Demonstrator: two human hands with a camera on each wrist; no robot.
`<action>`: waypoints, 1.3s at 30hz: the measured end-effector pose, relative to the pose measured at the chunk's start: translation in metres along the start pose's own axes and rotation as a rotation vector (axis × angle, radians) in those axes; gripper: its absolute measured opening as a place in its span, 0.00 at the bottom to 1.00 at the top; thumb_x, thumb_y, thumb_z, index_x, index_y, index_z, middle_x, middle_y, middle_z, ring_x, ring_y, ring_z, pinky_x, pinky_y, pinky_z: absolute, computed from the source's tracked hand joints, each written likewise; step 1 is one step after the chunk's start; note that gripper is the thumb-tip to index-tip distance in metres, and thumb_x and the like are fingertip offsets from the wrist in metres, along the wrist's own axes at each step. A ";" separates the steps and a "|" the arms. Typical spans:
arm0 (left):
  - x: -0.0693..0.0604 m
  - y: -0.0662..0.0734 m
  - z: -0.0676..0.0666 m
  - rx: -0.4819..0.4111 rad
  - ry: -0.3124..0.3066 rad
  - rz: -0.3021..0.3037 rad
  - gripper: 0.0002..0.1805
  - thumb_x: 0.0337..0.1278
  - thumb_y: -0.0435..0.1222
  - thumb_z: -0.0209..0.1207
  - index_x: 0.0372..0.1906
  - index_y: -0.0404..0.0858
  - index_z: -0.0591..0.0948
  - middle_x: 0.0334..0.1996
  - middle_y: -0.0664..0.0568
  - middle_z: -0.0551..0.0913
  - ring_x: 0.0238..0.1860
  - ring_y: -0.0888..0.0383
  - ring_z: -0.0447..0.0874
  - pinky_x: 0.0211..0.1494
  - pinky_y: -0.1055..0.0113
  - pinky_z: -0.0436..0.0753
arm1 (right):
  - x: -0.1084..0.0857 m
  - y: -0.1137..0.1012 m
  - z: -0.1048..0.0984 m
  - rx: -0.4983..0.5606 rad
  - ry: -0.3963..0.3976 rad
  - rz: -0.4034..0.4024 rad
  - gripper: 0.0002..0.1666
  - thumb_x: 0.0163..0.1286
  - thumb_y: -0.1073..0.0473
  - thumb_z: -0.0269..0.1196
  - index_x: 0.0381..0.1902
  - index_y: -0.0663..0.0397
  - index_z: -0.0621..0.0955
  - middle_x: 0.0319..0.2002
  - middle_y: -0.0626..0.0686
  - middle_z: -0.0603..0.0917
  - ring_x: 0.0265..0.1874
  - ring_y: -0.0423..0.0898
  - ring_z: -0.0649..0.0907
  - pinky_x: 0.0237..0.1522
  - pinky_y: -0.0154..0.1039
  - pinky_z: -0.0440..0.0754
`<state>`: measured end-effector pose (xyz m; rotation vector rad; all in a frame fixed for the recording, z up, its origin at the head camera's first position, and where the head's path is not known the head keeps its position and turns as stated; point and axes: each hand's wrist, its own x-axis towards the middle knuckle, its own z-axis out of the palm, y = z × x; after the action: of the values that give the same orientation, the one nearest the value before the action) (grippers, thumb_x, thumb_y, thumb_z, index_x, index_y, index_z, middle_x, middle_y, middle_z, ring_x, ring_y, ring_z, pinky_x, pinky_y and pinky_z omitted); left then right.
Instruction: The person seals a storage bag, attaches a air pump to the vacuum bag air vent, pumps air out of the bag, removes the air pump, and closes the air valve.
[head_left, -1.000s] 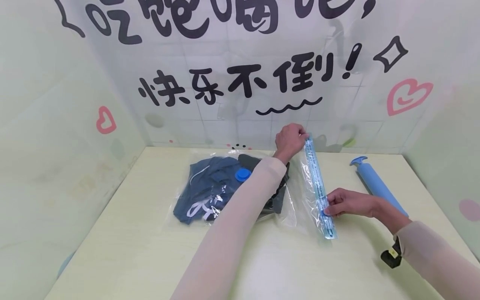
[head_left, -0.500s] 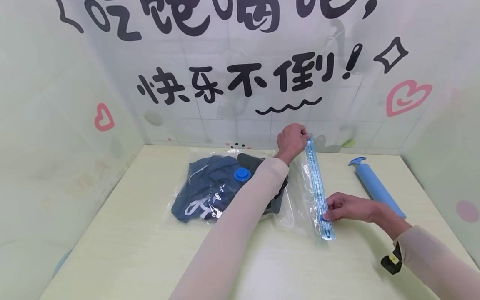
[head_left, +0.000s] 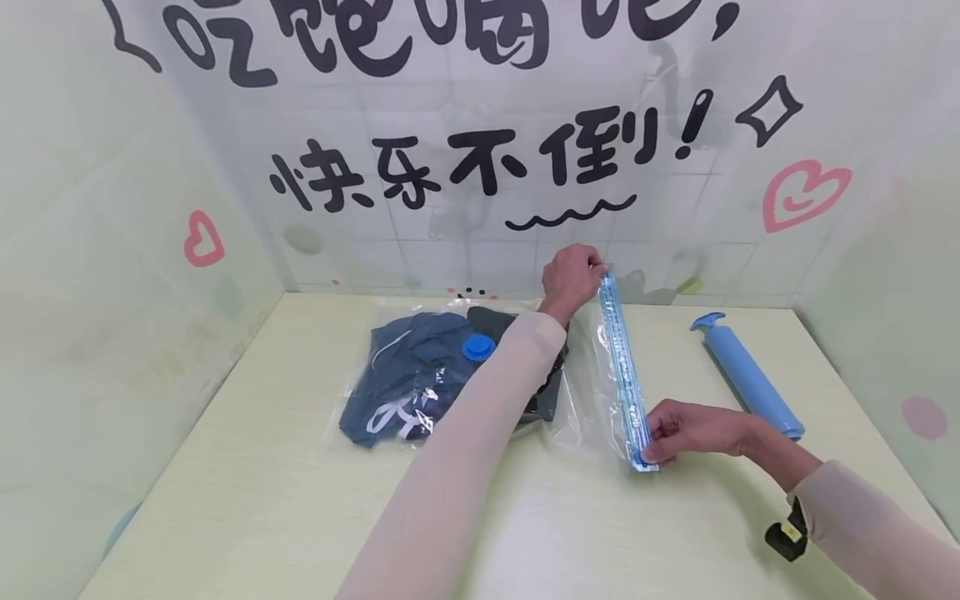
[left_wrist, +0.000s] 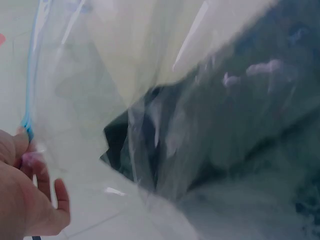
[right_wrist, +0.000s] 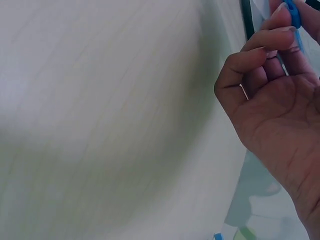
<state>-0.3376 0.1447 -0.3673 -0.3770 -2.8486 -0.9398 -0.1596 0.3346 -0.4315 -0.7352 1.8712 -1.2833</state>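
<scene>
A clear vacuum storage bag [head_left: 581,408] lies on the table with dark folded clothes [head_left: 420,358] inside and a round blue valve [head_left: 478,347] on top. Its blue zip strip [head_left: 621,350] runs along the right edge. My left hand [head_left: 572,277] pinches the far end of that strip, by the back wall; the left wrist view shows its thumb and fingers on the corner. Near the strip's front end my right hand [head_left: 693,433] pinches a small blue zip slider [right_wrist: 292,14] between thumb and fingers. The left sleeve covers part of the clothes.
To the right of the bag a blue hand pump [head_left: 750,375] with a T-shaped handle lies on the pale wooden table [head_left: 247,492]. Printed walls [head_left: 465,100] enclose the table at the back and both sides.
My right hand has slid the slider along the strip toward its front end. The left hand keeps its hold on the far end. The whole view has shifted slightly.
</scene>
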 end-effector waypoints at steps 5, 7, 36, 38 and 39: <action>-0.002 -0.005 -0.008 -0.035 -0.071 0.015 0.11 0.72 0.50 0.60 0.44 0.49 0.88 0.36 0.62 0.82 0.38 0.62 0.77 0.44 0.63 0.73 | 0.003 0.000 -0.001 0.008 -0.013 0.018 0.11 0.75 0.65 0.61 0.32 0.66 0.81 0.22 0.64 0.72 0.23 0.47 0.70 0.29 0.35 0.71; -0.004 -0.006 -0.009 -0.046 -0.125 0.043 0.14 0.74 0.50 0.58 0.50 0.48 0.86 0.42 0.60 0.82 0.44 0.62 0.77 0.47 0.62 0.72 | 0.002 0.000 -0.003 0.012 0.025 0.075 0.12 0.76 0.62 0.61 0.34 0.65 0.82 0.23 0.60 0.76 0.26 0.43 0.74 0.32 0.34 0.73; -0.112 -0.163 -0.105 0.268 -0.378 0.305 0.40 0.73 0.57 0.55 0.77 0.35 0.64 0.72 0.38 0.66 0.69 0.37 0.66 0.68 0.43 0.65 | 0.018 -0.038 -0.039 -0.487 0.601 0.257 0.12 0.74 0.62 0.62 0.35 0.69 0.81 0.28 0.54 0.83 0.27 0.47 0.81 0.29 0.40 0.80; -0.121 -0.171 -0.105 0.286 -0.386 0.290 0.43 0.72 0.59 0.55 0.78 0.35 0.61 0.73 0.37 0.64 0.71 0.35 0.62 0.69 0.41 0.64 | 0.027 -0.052 -0.040 -0.525 0.604 0.246 0.12 0.74 0.62 0.62 0.34 0.68 0.81 0.28 0.55 0.84 0.27 0.48 0.83 0.30 0.41 0.80; -0.125 -0.174 -0.105 0.295 -0.383 0.289 0.43 0.72 0.59 0.54 0.78 0.35 0.61 0.74 0.37 0.63 0.72 0.35 0.61 0.70 0.41 0.63 | 0.033 -0.059 -0.040 -0.538 0.598 0.246 0.12 0.74 0.61 0.62 0.34 0.67 0.81 0.29 0.55 0.84 0.28 0.49 0.83 0.30 0.42 0.80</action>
<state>-0.2610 -0.0776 -0.4061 -0.9913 -3.0758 -0.4221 -0.2084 0.3093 -0.3752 -0.3694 2.7552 -0.8965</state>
